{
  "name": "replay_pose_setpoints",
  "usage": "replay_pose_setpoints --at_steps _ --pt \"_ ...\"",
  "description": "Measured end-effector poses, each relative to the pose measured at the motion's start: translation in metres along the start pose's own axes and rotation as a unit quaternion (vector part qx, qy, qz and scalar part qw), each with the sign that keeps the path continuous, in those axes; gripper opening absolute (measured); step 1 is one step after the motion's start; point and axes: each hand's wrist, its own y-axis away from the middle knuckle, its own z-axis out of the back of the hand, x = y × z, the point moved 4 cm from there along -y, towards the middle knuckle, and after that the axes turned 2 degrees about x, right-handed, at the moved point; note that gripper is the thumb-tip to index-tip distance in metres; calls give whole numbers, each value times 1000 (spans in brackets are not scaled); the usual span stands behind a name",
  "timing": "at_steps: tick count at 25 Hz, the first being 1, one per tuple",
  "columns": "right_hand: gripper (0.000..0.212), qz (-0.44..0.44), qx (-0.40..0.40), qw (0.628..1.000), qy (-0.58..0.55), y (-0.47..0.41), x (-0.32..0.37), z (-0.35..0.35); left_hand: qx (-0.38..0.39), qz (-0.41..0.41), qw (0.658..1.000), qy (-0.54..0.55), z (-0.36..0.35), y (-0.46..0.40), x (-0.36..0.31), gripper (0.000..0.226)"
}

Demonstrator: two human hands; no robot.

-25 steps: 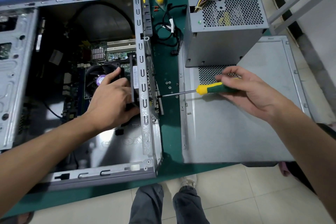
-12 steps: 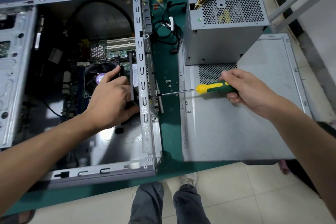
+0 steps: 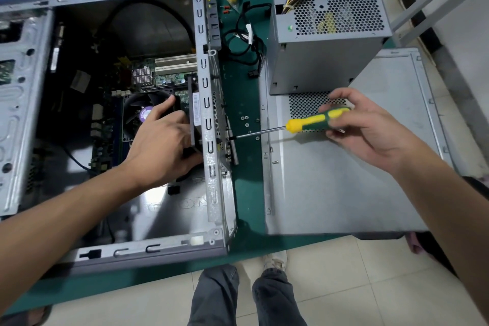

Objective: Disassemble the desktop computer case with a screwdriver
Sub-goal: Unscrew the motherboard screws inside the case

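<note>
Two bare hands work on the green surface (image 3: 248, 209): the left hand (image 3: 161, 143) curls its grip around a black part inside the open grey metal computer case (image 3: 209, 188), while the right hand (image 3: 367, 127) pinches the yellow-and-green-handled screwdriver (image 3: 315, 123), tip against the case's rear wall; beyond stands a perforated grey power supply box (image 3: 325, 42).

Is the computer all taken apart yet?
Not yet. Done: the side panel lies flat on the table, the power supply stands on it, and loose screws sit nearby. In hand: the right hand holds the screwdriver to the case rear wall, while the left hand holds a part inside. Left: the motherboard and fan.
</note>
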Motion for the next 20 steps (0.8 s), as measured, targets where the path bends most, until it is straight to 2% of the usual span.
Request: replay_pose_setpoints --at_steps 1,2,3,4,5,6,8,10,11,12,15,17,19,20 --pt "36 3 19 999 -41 1 0 -1 -4 -2 1000 0 0 0 -1 43" --pt "27 -5 24 999 -29 1 0 -2 -3 -3 1000 2 0 0 0 42" --pt "9 -21 15 999 22 1 -1 -2 -2 -2 1000 5 0 0 0 42" --pt "11 -46 -5 994 94 2 -3 -2 -2 -2 1000 4 0 0 0 43" --pt "23 -59 -18 985 162 1 -6 0 -2 -2 1000 1 -1 0 0 43" --pt "22 -45 -18 983 175 2 -6 -2 1 -2 1000 -2 -1 0 1 43" --pt "12 -19 -6 995 95 1 -5 -1 4 3 1000 0 -1 0 2 44" --pt "29 3 27 1000 -1 3 -3 -1 2 2 1000 4 -1 0 0 44" --pt "24 5 22 1000 -3 3 -3 -1 2 -1 1000 5 -1 0 0 43" --pt "15 -7 12 1000 26 2 -4 -1 2 -2 1000 6 -1 1 0 43" --pt "27 -38 -21 981 190 1 -7 0 4 -3 1000 1 -1 1 1 46" --pt "7 -20 -13 991 135 0 -7 0 5 -4 1000 2 -2 1 1 45" --pt "28 -4 19 999 44 2 -5 2 2 -5 1000 4 -1 1 0 43" --pt "29 5 28 999 32 2 -4 2 1 -6 1000 4 -1 1 -1 43"
